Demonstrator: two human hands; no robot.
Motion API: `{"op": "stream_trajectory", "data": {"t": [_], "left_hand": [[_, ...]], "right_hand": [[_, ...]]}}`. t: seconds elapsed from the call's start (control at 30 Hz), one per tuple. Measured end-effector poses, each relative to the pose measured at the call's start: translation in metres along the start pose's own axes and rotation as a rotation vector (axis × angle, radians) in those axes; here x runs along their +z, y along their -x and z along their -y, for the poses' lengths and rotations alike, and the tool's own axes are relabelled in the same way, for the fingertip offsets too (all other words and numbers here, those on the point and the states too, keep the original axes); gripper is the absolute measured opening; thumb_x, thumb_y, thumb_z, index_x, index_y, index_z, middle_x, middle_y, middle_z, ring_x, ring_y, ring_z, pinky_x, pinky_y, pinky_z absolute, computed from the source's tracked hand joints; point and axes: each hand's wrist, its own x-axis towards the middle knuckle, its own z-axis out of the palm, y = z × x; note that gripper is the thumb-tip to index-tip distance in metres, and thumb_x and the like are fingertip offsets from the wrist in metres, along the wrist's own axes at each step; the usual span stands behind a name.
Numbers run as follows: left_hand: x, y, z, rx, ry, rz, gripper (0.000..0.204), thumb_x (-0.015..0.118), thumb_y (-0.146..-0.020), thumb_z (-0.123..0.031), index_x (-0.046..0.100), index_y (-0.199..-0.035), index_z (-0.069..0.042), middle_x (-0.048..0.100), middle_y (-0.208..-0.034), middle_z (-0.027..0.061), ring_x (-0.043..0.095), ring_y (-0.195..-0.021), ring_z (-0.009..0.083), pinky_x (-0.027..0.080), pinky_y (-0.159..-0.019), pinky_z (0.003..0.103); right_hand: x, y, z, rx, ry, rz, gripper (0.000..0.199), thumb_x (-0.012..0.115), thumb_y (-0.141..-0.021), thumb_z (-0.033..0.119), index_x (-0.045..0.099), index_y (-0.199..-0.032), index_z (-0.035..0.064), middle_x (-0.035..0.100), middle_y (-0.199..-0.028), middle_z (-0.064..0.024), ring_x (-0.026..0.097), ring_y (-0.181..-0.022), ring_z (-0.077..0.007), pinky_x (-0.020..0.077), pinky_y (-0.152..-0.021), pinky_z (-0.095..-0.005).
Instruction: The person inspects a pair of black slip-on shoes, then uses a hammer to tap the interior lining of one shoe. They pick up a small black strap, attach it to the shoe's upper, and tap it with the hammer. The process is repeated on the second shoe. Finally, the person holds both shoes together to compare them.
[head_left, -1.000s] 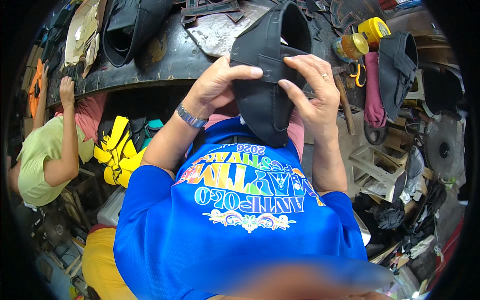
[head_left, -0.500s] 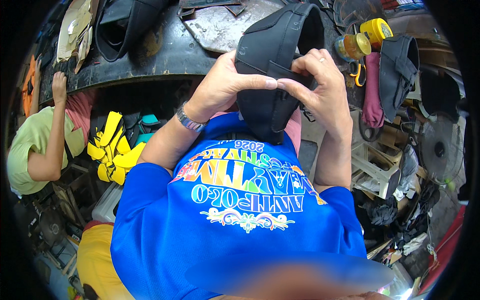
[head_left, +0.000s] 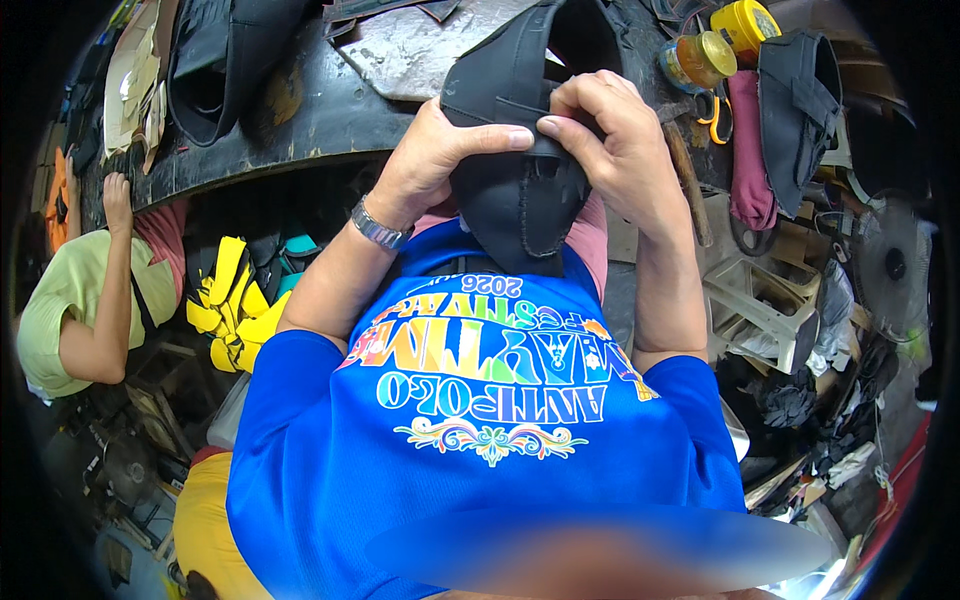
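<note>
A black shoe upper [head_left: 500, 195] is held between both my hands above my lap, at the near edge of the table. My left hand [head_left: 440, 155] grips its left side, thumb laid straight across the front. On the other side my right hand [head_left: 612, 135] pinches the band near the top with thumb and bent fingers. The two thumb tips are close together but apart. Facing me, the lower part of the upper shows a stitched seam and a dark gap. Most fingers of my left hand are hidden behind it.
The dark table [head_left: 390, 130] carries a metal plate [head_left: 400, 50] and another black upper [head_left: 215, 75]. At right are a jar [head_left: 697, 62], yellow tub [head_left: 745, 30], scissors [head_left: 716, 115], wooden handle [head_left: 687, 180], pink cloth [head_left: 750, 150] and black upper [head_left: 797, 120]. Yellow pieces [head_left: 235, 310] lie left, near another person [head_left: 85, 300].
The upper has turned and moved slightly left, so its stitched gap now faces me. My thumbs have separated a little. A wooden handle has come into sight at right.
</note>
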Motion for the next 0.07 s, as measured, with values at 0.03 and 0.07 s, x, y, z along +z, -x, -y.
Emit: {"op": "stream_trajectory", "data": {"t": [0.03,0.07], "left_hand": [[0.0012,-0.0014,0.0019,0.01,0.013,-0.019,0.045,0.08,-0.076,-0.011,0.063,-0.116,0.0,0.069,-0.106,0.0108,0.067,-0.093,0.0179,0.054,-0.086,0.032],[0.0026,-0.0025,0.0046,0.016,0.023,-0.041,0.044,0.081,-0.076,-0.012,0.064,-0.115,0.0,0.069,-0.106,0.011,0.067,-0.092,0.0178,0.054,-0.086,0.032]], "right_hand": [[0.001,-0.0007,-0.0004,0.001,0.001,0.009,0.013,0.071,-0.078,0.009,0.059,-0.082,0.006,0.056,-0.074,-0.0094,0.054,-0.075,-0.0284,0.0419,-0.075,-0.0384],[0.0025,-0.0005,-0.0001,-0.001,0.027,0.011,0.013,0.071,-0.079,0.01,0.059,-0.082,0.0063,0.057,-0.075,-0.0097,0.054,-0.076,-0.0287,0.0423,-0.075,-0.0385]]}}
